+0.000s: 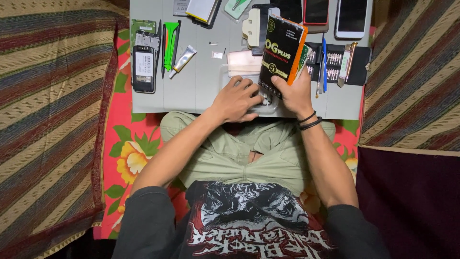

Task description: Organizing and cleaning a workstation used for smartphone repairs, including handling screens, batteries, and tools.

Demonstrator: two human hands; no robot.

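right hand (297, 93): fingers closed around black-and-orange flat box (281, 50), upright over grey mat (201, 91) | left hand (237, 100): curled, fingertips on clear tray (230, 72) | item under both hands hidden | phones (352, 18) cut off at top

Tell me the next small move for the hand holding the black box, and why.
Probably tilt the black and orange box back and set it aside: the right hand holds it upright over the grey mat, blocking what the left hand presses there.
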